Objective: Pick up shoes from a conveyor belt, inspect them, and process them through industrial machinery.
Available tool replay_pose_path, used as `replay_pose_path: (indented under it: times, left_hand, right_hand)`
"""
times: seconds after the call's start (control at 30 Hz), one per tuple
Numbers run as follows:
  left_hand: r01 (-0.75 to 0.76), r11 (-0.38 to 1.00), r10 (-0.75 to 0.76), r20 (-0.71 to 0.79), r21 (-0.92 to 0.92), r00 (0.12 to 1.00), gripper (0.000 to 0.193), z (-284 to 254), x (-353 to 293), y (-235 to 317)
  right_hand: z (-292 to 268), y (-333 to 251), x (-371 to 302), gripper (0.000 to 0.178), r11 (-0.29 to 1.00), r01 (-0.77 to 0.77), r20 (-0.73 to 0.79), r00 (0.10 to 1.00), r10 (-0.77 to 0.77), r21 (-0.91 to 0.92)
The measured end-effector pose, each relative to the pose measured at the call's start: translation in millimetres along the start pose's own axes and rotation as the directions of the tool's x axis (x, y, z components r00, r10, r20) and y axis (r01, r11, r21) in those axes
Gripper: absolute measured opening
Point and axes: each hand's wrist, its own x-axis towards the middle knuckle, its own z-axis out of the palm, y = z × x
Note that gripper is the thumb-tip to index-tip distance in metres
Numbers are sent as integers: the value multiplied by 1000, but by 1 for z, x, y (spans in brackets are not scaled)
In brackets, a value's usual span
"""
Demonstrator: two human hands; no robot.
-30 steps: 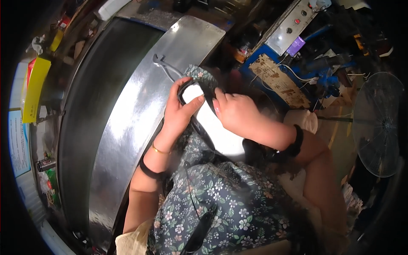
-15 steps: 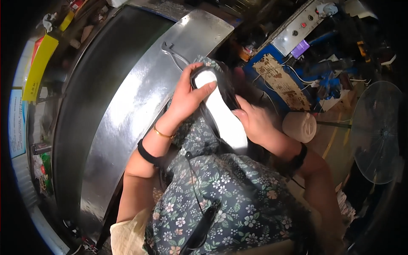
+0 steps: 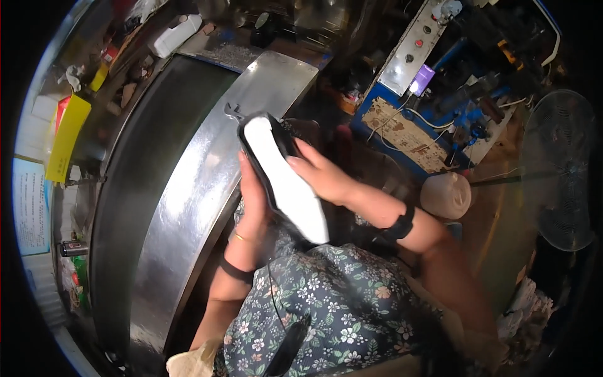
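A black shoe, its underside turned up, is held slanting above my lap with the toe end pointing away. A long white insole covers that underside, and its near end juts out toward my apron. My left hand grips the shoe's left side, fingers mostly hidden beneath it. On the other side my right hand clasps the black edge, thumb lying near the insole. Just beyond the toe, a metal tool with a hooked head shows on the steel surface; the rest of it is hidden.
A shiny steel ledge runs along a dark conveyor belt on my left. At the right stand a blue machine with a button panel, a pale round container and a fan. A white jug lies far left.
The shoe has moved left and slightly nearer. My left thumb has come off the insole, and that hand has slid down the shoe's left side. The view has shifted.
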Motion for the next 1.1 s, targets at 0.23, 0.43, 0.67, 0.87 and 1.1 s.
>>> replay_pose_path:
  times: [0.23,0.43,0.67,0.87,1.1]
  left_hand:
    - [-18,-480,376,224,877,899,40,15,-7,44]
    - [-422,343,159,391,839,907,69,-56,-23,13]
    - [-244,525,184,171,815,968,62,-9,-33,22]
    - [-140,939,74,215,314,974,64,32,4,42]
    - [-219,851,103,257,477,961,43,36,16,34]
  right_hand:
    - [54,26,12,80,922,12,-133,989,-69,-386]
    - [49,58,20,73,943,271,-108,949,-295,-193]
    - [37,42,10,68,929,295,-131,935,-328,-222]
    - [15,26,-36,73,749,391,27,894,-447,-534]
    - [-19,-26,25,65,920,243,-90,955,-282,-306]
